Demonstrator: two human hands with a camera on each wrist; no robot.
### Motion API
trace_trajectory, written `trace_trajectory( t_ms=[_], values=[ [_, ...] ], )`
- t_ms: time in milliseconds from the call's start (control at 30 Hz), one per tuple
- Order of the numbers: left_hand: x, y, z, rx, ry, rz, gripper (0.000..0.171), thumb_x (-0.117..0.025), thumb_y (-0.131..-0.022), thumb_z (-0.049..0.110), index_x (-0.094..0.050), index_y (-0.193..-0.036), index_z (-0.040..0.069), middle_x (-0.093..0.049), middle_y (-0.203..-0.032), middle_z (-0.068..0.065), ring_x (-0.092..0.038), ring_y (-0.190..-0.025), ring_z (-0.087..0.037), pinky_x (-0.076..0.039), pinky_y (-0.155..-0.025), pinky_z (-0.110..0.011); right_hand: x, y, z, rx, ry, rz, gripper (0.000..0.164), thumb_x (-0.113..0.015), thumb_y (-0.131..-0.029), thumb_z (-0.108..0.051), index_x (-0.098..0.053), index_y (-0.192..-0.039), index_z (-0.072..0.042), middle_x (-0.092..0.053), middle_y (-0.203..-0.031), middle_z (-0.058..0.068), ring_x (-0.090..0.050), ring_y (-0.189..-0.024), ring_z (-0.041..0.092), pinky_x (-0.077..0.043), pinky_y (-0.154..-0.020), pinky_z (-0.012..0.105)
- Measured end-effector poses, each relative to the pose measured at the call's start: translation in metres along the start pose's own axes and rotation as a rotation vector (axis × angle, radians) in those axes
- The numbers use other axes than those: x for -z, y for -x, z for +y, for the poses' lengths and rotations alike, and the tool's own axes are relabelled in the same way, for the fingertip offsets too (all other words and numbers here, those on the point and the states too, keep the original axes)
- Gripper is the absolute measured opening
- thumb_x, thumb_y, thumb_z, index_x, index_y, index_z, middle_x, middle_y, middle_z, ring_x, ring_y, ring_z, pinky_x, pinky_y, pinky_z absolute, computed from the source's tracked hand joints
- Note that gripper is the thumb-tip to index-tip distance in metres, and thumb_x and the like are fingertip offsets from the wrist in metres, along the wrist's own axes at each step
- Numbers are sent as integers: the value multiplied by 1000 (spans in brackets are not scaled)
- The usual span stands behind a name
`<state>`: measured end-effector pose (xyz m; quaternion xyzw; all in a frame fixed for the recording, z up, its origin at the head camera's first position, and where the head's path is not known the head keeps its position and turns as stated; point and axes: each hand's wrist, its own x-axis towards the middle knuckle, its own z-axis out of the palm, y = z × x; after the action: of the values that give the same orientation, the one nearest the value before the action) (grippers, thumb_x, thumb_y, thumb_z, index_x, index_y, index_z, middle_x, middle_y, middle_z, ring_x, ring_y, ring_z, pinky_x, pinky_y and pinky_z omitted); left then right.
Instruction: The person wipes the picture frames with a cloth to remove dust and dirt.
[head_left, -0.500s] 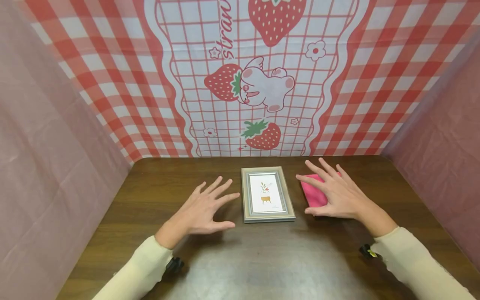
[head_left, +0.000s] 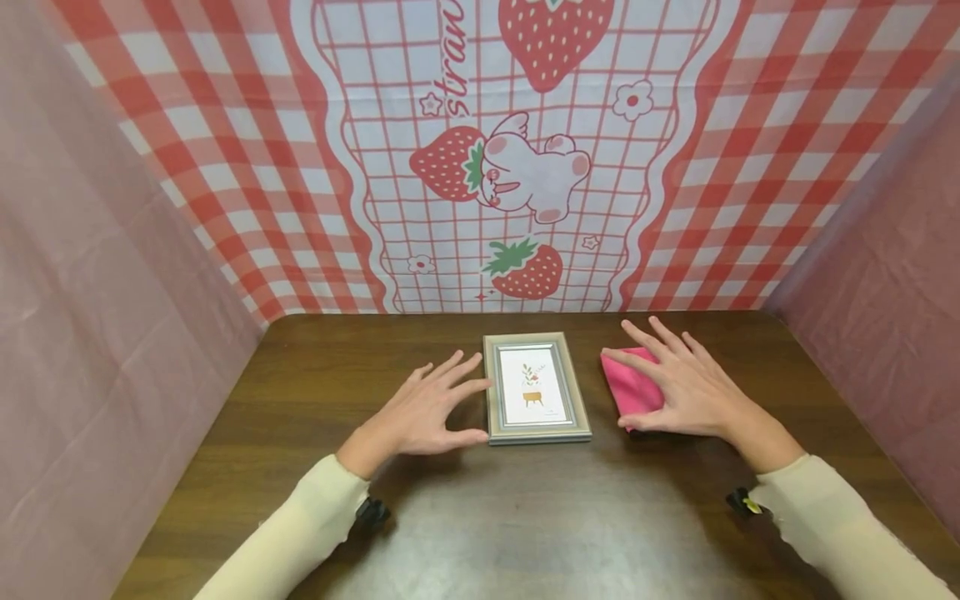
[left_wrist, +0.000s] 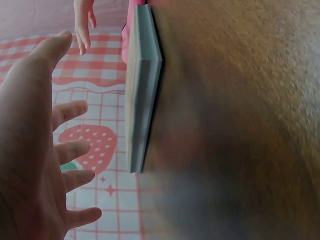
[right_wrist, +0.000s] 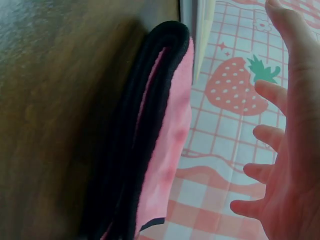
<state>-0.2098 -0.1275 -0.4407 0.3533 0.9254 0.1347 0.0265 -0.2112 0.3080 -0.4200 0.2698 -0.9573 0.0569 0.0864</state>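
A picture frame point(head_left: 576, 392) lies flat on the table, its silvery border round a print of a plant in a pot on legs. My left hand point(head_left: 431, 408) hovers at its left side with fingers spread, the fingertips right at the frame's edge in the head view. In the left wrist view, the frame's side point(left_wrist: 143, 100) stands out past the spread fingers. To the right lies a folded pink cloth point(head_left: 628, 387); the right wrist view shows its dark-edged folds point(right_wrist: 160, 110). Over it my right hand point(head_left: 693, 387) is spread, holding nothing and covering its right part.
The brown wooden table point(head_left: 510, 517) runs up to a red-and-white checked backdrop point(head_left: 465, 275) with strawberries. Pink cloth walls point(head_left: 127, 292) stand on both sides. A dark band with a small camera point(head_left: 371, 512) sits at each wrist.
My left hand has moved right and slightly away from me, up to the frame's left edge. My right hand has shifted slightly right over the cloth. Frame and cloth stay put.
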Motion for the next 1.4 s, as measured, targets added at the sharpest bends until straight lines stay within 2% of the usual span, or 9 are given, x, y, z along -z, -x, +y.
trace_trajectory(
  t_ms=[233,433,667,800,933,1067,1167,1300,1400],
  values=[
    [-11,-11,-1,-10,40,-37,86,-70,-99,71,-50,-171,28,-28,-190,-7,-25,-177,-41,-34,-130,-81,-8,6,3,-39,-29,-75,103,-85,-82,-78,-52,-168,-31,-33,-186,12,-30,-168,56,-35,-122,88],
    [-18,-15,-3,-4,85,-53,85,-74,-98,68,-52,-170,28,-29,-189,-6,-27,-176,-41,-36,-127,-82,-13,11,6,-60,-49,-142,107,-81,-83,-81,-49,-171,-30,-31,-186,14,-33,-166,56,-44,-116,86],
    [-24,-14,-5,12,123,-68,77,-75,-99,66,-57,-165,31,-30,-189,-5,-28,-176,-40,-37,-128,-80,-19,13,11,-77,-57,-193,108,-80,-82,-83,-49,-171,-30,-34,-184,15,-34,-165,53,-63,-95,70],
    [-26,-13,-7,22,143,-52,69,-77,-101,61,-61,-161,31,-34,-188,-5,-31,-175,-40,-39,-127,-79,-22,14,13,-87,-55,-216,109,-79,-81,-86,-50,-170,-31,-36,-182,17,-41,-161,54,-63,-90,67],
    [-27,-13,-7,30,155,-45,67,-79,-101,59,-63,-159,31,-37,-187,-4,-35,-173,-41,-42,-125,-79,-23,15,17,-81,-55,-226,106,-81,-81,-84,-53,-169,-30,-45,-178,19,-51,-154,55,-61,-93,73],
    [-27,-14,-7,21,156,-37,65,-80,-101,56,-63,-158,30,-40,-185,-5,-51,-163,-44,-46,-123,-76,-23,13,20,-59,-59,-235,103,-86,-82,-76,-55,-167,-26,-54,-170,22,-55,-149,55,-56,-101,80],
    [-27,-15,-8,15,150,-26,65,-80,-100,54,-64,-158,29,-42,-184,-5,-61,-154,-43,-48,-120,-74,-22,13,22,-44,-74,-250,101,-90,-81,-68,-56,-166,-25,-56,-168,23,-55,-149,54,-54,-103,82],
    [-28,-15,-9,17,145,-23,65,-81,-100,55,-64,-158,31,-42,-184,-4,-63,-152,-42,-49,-120,-72,-21,11,24,-32,-91,-268,93,-95,-84,-50,-58,-165,-22,-55,-169,24,-54,-148,56,-54,-104,82],
    [-30,-16,-11,22,145,-25,65,-81,-99,56,-64,-158,32,-42,-184,-3,-63,-152,-42,-49,-120,-72,-22,9,26,-3,-69,-248,80,-95,-89,-31,-63,-162,-19,-59,-165,24,-60,-143,55,-56,-103,79]
  ],
)
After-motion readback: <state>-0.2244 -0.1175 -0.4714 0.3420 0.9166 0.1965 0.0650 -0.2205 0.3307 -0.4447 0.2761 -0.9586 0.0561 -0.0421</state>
